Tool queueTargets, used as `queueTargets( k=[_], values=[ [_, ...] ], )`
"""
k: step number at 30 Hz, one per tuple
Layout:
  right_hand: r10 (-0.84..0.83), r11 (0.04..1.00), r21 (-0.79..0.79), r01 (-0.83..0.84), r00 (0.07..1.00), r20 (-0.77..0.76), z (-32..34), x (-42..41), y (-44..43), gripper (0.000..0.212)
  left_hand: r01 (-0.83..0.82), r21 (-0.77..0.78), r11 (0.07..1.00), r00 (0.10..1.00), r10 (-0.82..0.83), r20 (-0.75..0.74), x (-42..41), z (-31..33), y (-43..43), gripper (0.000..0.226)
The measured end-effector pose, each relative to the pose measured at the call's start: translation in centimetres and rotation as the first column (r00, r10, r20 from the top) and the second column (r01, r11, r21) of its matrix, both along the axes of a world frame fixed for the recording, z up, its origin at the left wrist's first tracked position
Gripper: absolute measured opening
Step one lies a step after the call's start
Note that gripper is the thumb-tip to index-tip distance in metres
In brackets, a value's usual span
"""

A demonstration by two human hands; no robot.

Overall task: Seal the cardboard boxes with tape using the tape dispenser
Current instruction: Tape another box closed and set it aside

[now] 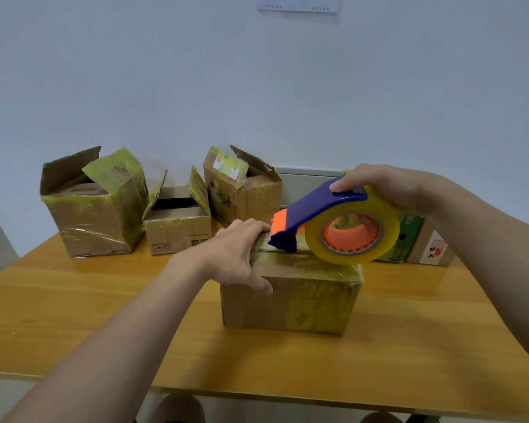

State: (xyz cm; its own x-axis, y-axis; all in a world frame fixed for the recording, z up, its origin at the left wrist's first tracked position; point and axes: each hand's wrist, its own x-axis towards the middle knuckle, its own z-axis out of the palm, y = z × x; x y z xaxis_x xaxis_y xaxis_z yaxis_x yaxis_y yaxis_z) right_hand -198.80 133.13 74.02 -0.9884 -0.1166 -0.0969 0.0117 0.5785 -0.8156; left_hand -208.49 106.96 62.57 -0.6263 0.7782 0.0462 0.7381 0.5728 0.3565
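1. the sealed-up box point(290, 303) sits near the front middle of the wooden table point(74, 300), flaps down, with its top seam facing up within easy reach.
2. the left hand point(232, 251) lies spread on the box's top left end, fingers flat on the lid and thumb down the front face. i'd say it pins the flaps and stops the box sliding.
3. the right hand point(379, 187) is wrapped over the blue tape dispenser point(318, 209). its orange cutter end is down at the seam, right by the left fingers, and the yellowish tape roll point(351, 236) is over the lid's right part (whether the roll touches, i can't tell).
4. a big open box point(95, 209), a small open box point(177, 230) and a tall open box point(242, 193) stand at the back by the wall, flaps up, likely waiting their turn.
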Motion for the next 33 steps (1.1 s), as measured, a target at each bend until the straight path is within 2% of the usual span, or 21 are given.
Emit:
queueTargets(
  k=[7, 13, 16, 20, 21, 24, 26, 29, 33],
  values=[
    [-0.072, 0.994, 0.078, 0.076, 0.996, -0.056, -0.1, 0.5, 0.2, 0.036, -0.028, -0.104, 0.994, 1.0, 0.027, -0.016, -0.9, 0.2, -2.0, 0.099],
    [-0.107, 0.98, 0.161, 0.117, 0.992, -0.071, -0.1, 0.2, -1.0, 0.033, -0.11, -0.273, 0.956, 0.987, 0.072, -0.146, 0.3, 1.3, 0.2, 0.105],
    [-0.105, 0.979, 0.171, 0.114, 0.993, -0.062, 0.0, 0.0, -1.8, 0.033, -0.086, -0.233, 0.969, 0.982, 0.043, -0.186, 1.8, 0.8, 2.5, 0.116],
    [-0.178, 0.974, 0.127, 0.186, 0.981, -0.076, -0.1, 0.3, -1.5, 0.021, -0.097, -0.113, 0.989, 0.969, 0.068, -0.236, 2.4, -0.6, 3.8, 0.112],
    [-0.174, 0.979, 0.095, 0.179, 0.983, -0.051, -0.1, 0.5, -1.2, 0.025, -0.094, -0.119, 0.988, 0.968, 0.062, -0.243, 2.2, -0.8, 3.6, 0.113],
    [-0.132, 0.991, 0.032, 0.131, 0.99, 0.045, 0.0, 0.6, -0.1, 0.069, -0.09, -0.149, 0.985, 0.968, 0.051, -0.246, 1.9, -1.0, 3.4, 0.118],
    [-0.132, 0.991, -0.015, 0.133, 0.99, 0.057, -0.7, 0.7, 0.4, 0.078, -0.089, -0.171, 0.981, 0.968, 0.045, -0.248, 1.9, -0.8, 3.6, 0.118],
    [-0.176, 0.98, -0.101, 0.174, 0.984, -0.011, -1.8, 0.7, 0.9, 0.064, -0.08, -0.205, 0.975, 0.973, 0.032, -0.228, 1.9, -0.5, 3.7, 0.12],
    [-0.156, 0.987, -0.042, 0.154, 0.987, -0.037, -1.1, 1.1, 1.1, 0.054, -0.073, -0.281, 0.957, 0.972, 0.005, -0.235, 2.0, 0.3, 3.6, 0.123]
  ],
)
